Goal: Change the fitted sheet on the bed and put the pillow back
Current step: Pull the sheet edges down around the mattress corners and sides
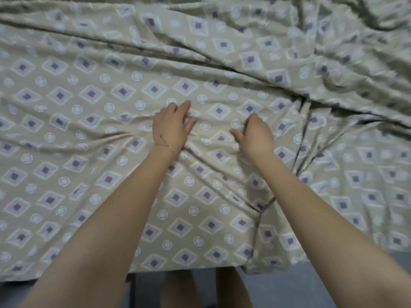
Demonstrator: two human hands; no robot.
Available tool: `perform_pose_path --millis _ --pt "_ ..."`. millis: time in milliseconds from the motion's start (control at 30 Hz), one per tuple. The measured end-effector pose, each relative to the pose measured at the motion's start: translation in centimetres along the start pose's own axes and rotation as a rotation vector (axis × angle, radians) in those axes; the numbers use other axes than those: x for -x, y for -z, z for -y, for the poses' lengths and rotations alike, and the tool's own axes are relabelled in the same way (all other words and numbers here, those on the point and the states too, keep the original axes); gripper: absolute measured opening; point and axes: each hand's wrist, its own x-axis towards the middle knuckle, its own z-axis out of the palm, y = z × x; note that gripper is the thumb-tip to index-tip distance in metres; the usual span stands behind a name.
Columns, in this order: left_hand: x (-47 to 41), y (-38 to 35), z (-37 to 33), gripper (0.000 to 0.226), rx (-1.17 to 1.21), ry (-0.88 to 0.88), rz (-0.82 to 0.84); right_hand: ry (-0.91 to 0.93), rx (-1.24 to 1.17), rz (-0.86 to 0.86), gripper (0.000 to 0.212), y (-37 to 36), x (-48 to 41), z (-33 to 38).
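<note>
Fingers (pixel 184 108) of the left hand (pixel 172 127) spread and only lightly bent, laid down on the fitted sheet (pixel 89 96), palm pressed to the cloth, nothing gripped. Thin chain bracelet (pixel 165 145) at that wrist. Fingers (pixel 251 118) of the right hand (pixel 255 135) curled downward, thumb stuck out toward the left hand, tips hidden behind the back of the hand; no telling whether pinching cloth or merely hooked over it. Both hands near each other yet apart, about midway across the bed and somewhat back from its near edge. Fitted sheet beige, printed with pale diamonds round dark purple squares and small white rings, spread over the whole bed, mattress beneath hidden. Fairly smooth toward the left edge; short creases fanning out from under the left wrist; long deep ridges slanting from the far left down toward the right edge, heaviest and most crumpled at the far right corner, blurred there. Near hem draped over the near edge, hanging lower and bunched toward the right. Below that edge, grey floor (pixel 289 290), bare legs (pixel 178 290) of the person, and a dark upright bar (pixel 132 292) just left of them.
</note>
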Motion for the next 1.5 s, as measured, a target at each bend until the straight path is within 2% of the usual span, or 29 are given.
perform_pose_path --millis 100,200,267,433,500,633,767,833,967,1100,1200,1267,1333,1400,1500 --pt "-1.6 -0.5 -0.8 0.029 -0.061 -0.015 0.006 0.069 0.128 0.038 0.037 -0.2 -1.3 0.3" --pt "-3.8 0.0 -1.0 0.027 -0.085 -0.039 -0.016 0.152 0.127 0.013 0.027 0.2 -2.4 0.2" --pt "-5.8 1.3 -1.1 0.026 -0.062 -0.059 -0.048 0.163 0.077 -0.056 0.025 1.2 -3.5 0.9" --pt "-9.2 3.0 -1.6 0.026 0.080 -0.202 0.115 0.179 -0.122 -0.149 0.022 3.5 -8.8 3.4" --pt "-10.1 2.7 -1.5 0.023 0.048 -0.238 0.094 0.187 -0.193 -0.171 0.019 3.8 -10.0 4.1" --pt "-12.6 2.7 -1.0 0.025 0.024 -0.162 -0.048 0.178 -0.228 -0.156 0.020 4.6 -12.0 5.5" --pt "-12.3 1.7 -1.3 0.021 0.033 -0.062 -0.068 0.191 -0.247 -0.095 0.016 4.9 -11.4 4.8" --pt "-10.9 1.4 -2.5 0.019 0.132 -0.040 -0.070 0.183 -0.236 -0.050 0.012 5.4 -10.3 3.3" --pt "-8.9 0.2 -6.9 0.033 0.189 -0.221 -0.009 0.168 -0.125 -0.096 0.017 8.0 -9.3 -1.4" --pt "-8.4 -2.5 -14.4 0.031 0.220 -0.329 0.067 0.080 -0.086 -0.110 0.020 11.5 -8.6 -8.6" --pt "-8.2 -5.6 -20.2 0.035 0.110 -0.421 0.105 -0.016 -0.024 -0.027 0.030 13.8 -9.0 -14.7" --pt "-8.2 -7.4 -23.6 0.049 -0.005 -0.410 0.137 -0.059 0.119 0.070 0.038 15.2 -9.1 -18.8" --pt "-8.8 -8.8 -26.1 0.059 -0.113 -0.373 0.194 -0.062 0.258 0.144 0.058 16.1 -8.8 -22.2" --pt "-9.3 -9.6 -28.5 0.048 -0.144 -0.338 0.195 0.040 0.323 0.146 0.063 16.5 -8.7 -24.9" --pt "-9.4 -10.6 -31.6 0.016 -0.149 -0.345 0.076 0.260 0.210 0.134 0.031 17.2 -10.0 -27.3"
